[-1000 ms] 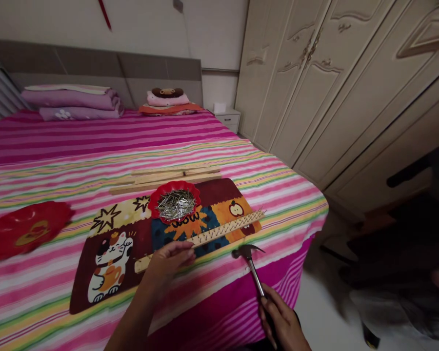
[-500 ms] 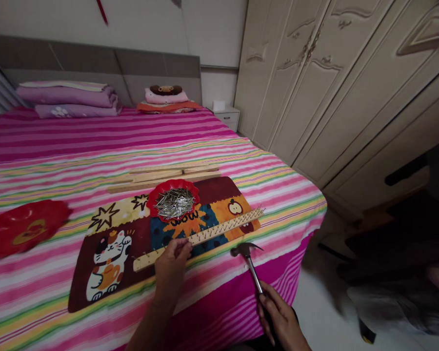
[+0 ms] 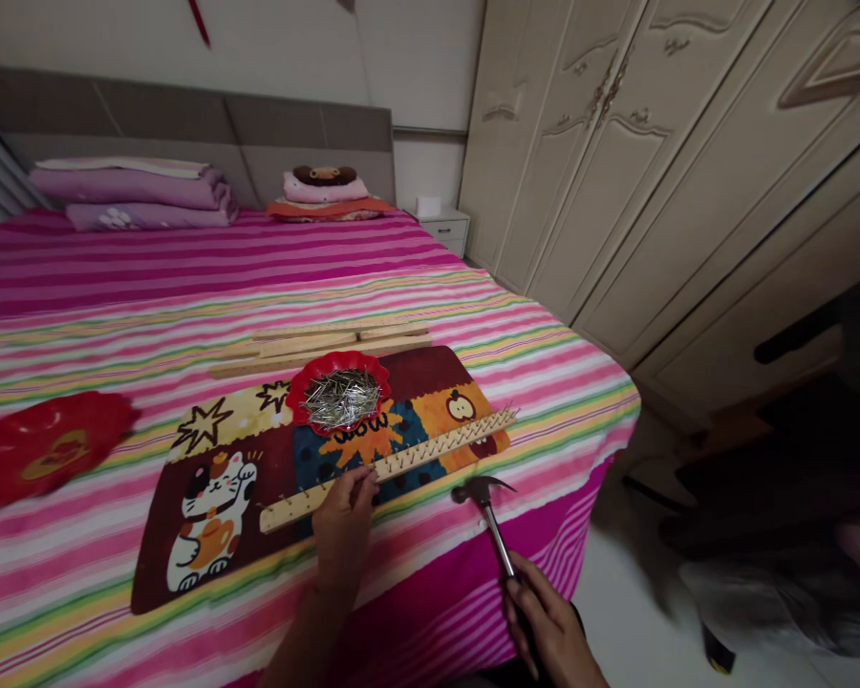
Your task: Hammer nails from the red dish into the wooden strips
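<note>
A narrow wooden strip [image 3: 297, 507] lies slantwise across a patterned mat [image 3: 279, 549] on the bed, with a row of nails [image 3: 465, 432] standing up from it. My left hand [image 3: 345, 511] rests at the strip's middle, thumb and fingertips pinched together over the wood; whatever is between them is too small to make out. Around its black handle, my right hand [image 3: 545, 612] grips a claw hammer [image 3: 498, 535], whose head hovers or rests near the mat's right edge. A red scalloped dish [image 3: 297, 406] full of loose nails [image 3: 344, 397] sits just beyond the strip.
Several more wooden strips [image 3: 401, 342] lie behind the dish. At the left is a red plate [image 3: 14, 449]. Folded bedding [image 3: 136, 196] is stacked by the headboard [image 3: 164, 119]. A wardrobe [image 3: 566, 162] stands along the right, beyond the bed's edge.
My left hand has shifted slightly to the right along the strip, its fingers still pinched. My right hand and the hammer have stayed in place.
</note>
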Motion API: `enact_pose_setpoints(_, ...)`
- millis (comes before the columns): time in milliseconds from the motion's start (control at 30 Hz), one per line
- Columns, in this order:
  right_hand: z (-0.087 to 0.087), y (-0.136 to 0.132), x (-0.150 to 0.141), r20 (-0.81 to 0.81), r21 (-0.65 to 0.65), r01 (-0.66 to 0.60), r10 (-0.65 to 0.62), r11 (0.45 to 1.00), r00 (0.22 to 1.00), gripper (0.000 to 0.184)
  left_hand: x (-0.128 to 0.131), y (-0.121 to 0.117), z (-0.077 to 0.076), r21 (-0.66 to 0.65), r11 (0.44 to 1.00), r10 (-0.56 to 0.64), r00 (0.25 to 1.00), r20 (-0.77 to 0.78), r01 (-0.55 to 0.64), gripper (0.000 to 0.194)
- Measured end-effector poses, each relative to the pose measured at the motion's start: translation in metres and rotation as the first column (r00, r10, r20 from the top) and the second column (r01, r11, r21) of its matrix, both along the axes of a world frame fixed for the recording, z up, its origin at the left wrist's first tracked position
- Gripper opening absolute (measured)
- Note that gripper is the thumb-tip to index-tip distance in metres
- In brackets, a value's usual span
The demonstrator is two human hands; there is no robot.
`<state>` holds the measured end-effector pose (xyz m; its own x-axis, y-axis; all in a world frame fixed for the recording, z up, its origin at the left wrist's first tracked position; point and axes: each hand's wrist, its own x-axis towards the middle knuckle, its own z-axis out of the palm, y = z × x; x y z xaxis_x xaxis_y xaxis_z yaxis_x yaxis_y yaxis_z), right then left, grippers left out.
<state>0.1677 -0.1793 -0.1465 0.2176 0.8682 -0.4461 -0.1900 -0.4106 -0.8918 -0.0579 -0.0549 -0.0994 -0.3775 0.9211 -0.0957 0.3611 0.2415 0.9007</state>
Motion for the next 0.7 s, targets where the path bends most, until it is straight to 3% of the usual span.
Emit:
enact_pose_setpoints(133,0.002,-0.005,-0.001,0.027,0.010,0.016,-0.017,1.000,0.999,0.059,0.000,0.001,-0.007,0.069,0.997,-0.038,0.997,-0.060,0.043,0.028)
enact_pose_setpoints(233,0.008,-0.011,-0.005,0.064,0.030,0.032,-0.034,0.999,0.997,0.061,0.000,0.002,-0.012,0.222,0.972,-0.027,0.976,-0.216,0.076,0.023)
enact_pose_setpoints(333,0.024,-0.009,-0.007,0.223,0.111,-0.114,0.087,0.987,0.971,0.057,0.002,0.003,-0.016,0.354,0.927,0.006,0.941,-0.337,0.121,0.022)
enact_pose_setpoints(433,0.051,0.006,-0.012,0.486,0.236,-0.340,0.192,0.910,0.853,0.045,0.002,0.003,-0.019,0.381,0.910,0.001,0.917,-0.399,0.165,0.021)
enact_pose_setpoints(500,0.068,0.019,-0.018,0.567,0.273,-0.523,0.304,0.807,0.765,0.042,0.002,0.002,-0.021,0.387,0.905,0.004,0.906,-0.423,0.176,0.021)
enact_pose_setpoints(567,0.083,0.033,-0.026,0.629,0.297,-0.612,0.332,0.733,0.703,0.043,0.001,0.001,-0.022,0.394,0.899,0.005,0.894,-0.448,0.193,0.020)
enact_pose_setpoints(700,0.098,0.049,-0.038,0.725,0.287,-0.681,0.312,0.674,0.614,0.044,0.000,0.000,-0.022,0.414,0.879,0.002,0.866,-0.500,0.237,0.020)
